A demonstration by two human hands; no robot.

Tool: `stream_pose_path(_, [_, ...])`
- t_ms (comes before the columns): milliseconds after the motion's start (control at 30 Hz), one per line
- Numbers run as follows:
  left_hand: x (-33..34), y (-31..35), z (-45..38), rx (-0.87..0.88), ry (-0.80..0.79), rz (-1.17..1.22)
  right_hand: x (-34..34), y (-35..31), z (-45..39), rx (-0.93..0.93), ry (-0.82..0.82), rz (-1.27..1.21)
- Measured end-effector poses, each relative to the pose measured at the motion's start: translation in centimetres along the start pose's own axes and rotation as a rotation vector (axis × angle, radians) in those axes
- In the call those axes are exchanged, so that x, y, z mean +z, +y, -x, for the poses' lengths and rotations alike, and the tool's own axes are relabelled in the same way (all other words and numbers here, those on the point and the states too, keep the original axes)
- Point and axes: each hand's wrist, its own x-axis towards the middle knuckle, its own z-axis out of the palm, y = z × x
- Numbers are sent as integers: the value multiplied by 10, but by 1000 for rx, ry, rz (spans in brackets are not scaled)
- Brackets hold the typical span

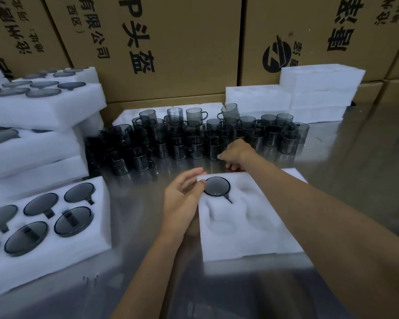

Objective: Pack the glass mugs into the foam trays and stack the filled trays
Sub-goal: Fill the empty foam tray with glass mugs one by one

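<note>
A white foam tray [251, 240] lies on the metal table in front of me. One smoky glass mug [217, 185] sits in its far-left pocket, and the other pockets hold nothing. My left hand [182, 194] rests at that corner, its thumb tip on the mug's rim and its fingers loosely extended. My right hand [236, 153] reaches over the tray to the front row of loose glass mugs [194, 139]. Its thumb touches one mug [214, 151] while its lower fingers curl under the palm. Any grip on that mug is hidden.
A filled foam tray [97, 226] sits at the near left, with stacked filled trays [46, 111] behind it. Empty foam trays [318, 88] are piled at the back right. Tall cardboard boxes [171, 42] wall off the back. Bare metal table [355, 157] extends to the right.
</note>
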Motion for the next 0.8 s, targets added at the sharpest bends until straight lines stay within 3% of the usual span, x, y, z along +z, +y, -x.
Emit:
stream_pose_path(133, [0,0,0,-4,-11,-3,3,6,-6,-21,89,-165])
stream_pose_path(300, [0,0,1,-5,-2,-40,-3,10,0,1,26,-321])
stream_pose_path(567, [-1,3,6,-1,-15,-64,-49,28,74,-293,136,-386])
stream_pose_path(800, [2,24,20,316,-36,-337,-51,68,155,-383,119,-668])
